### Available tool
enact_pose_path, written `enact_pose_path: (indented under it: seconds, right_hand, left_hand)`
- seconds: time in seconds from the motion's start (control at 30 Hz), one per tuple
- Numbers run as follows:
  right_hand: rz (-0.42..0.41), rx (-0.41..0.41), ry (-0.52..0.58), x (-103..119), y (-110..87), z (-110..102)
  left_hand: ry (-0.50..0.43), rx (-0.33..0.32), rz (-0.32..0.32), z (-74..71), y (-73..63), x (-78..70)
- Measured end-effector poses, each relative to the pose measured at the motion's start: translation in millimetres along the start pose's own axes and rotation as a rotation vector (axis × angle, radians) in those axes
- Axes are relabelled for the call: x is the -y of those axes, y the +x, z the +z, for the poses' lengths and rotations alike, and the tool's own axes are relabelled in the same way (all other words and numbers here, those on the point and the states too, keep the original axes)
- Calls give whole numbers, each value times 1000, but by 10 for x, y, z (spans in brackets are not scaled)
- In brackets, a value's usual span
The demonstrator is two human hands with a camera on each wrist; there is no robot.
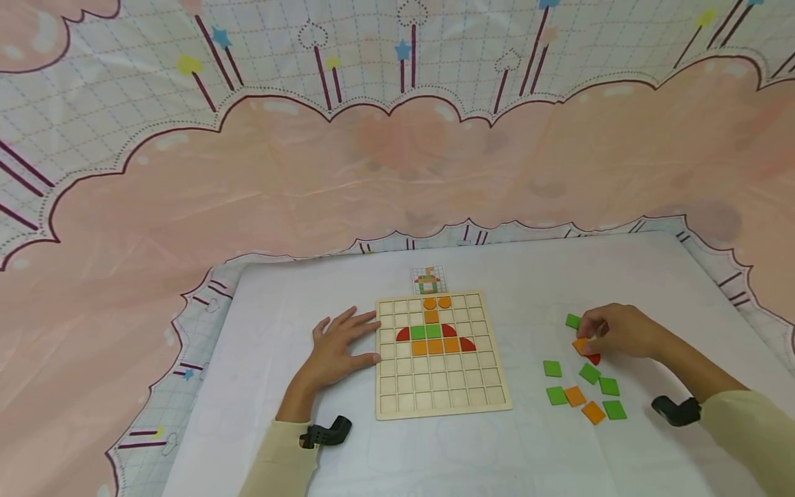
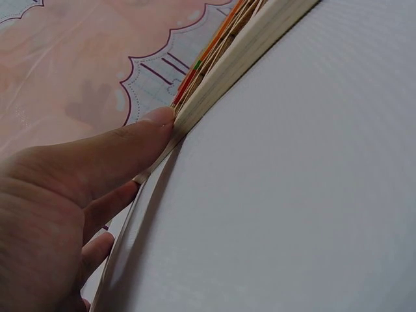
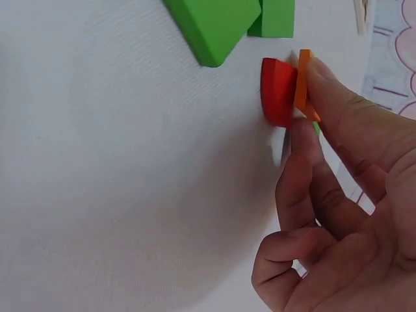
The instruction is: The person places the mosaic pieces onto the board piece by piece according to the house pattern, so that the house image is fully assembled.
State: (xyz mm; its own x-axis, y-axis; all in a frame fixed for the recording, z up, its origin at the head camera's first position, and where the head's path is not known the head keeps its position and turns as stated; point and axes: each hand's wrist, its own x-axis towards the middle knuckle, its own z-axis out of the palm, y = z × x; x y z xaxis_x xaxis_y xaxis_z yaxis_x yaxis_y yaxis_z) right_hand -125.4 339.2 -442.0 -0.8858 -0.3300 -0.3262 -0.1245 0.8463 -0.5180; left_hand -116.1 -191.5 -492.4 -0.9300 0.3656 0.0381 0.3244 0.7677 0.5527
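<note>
My left hand (image 1: 340, 348) is spread at the left edge of a wooden grid board (image 1: 444, 382), its thumb and fingertips touching the rim. On the board, orange squares (image 1: 431, 317), green squares (image 1: 425, 332), orange circles (image 1: 430, 304) and red quarter-circles (image 1: 403, 335) form a figure. Over to the right, my right hand (image 1: 623, 333) pinches an orange square tile (image 3: 301, 84) between thumb and fingers, close over the table. A red quarter-circle tile (image 3: 277, 92) is right beside it, partly covered by the hand in the head view.
Several loose green tiles (image 1: 552, 368) and a pair of orange tiles (image 1: 593, 413) lie about the right hand on the white tabletop (image 1: 298, 290). A small printed pattern card (image 1: 429, 279) is behind the board. Black wrist cameras (image 1: 329, 432) sit by both cuffs.
</note>
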Motion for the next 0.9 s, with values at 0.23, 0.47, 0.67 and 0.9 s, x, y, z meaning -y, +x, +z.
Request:
enact_pose_path:
  seconds: [0.23,0.47,0.67,0.9]
  right_hand:
    - [-27,32,67,89,75,2]
    - [-19,36,193,347,302,91]
    - [-71,65,279,664,524,205]
    - [-106,98,344,1064,742,363]
  left_hand:
    - [-6,-1,7,10,2,2]
    - [-7,-9,16,12,0,11]
    - [-4,-14,19,18,3,20]
    - [-10,-14,10,11,1,14]
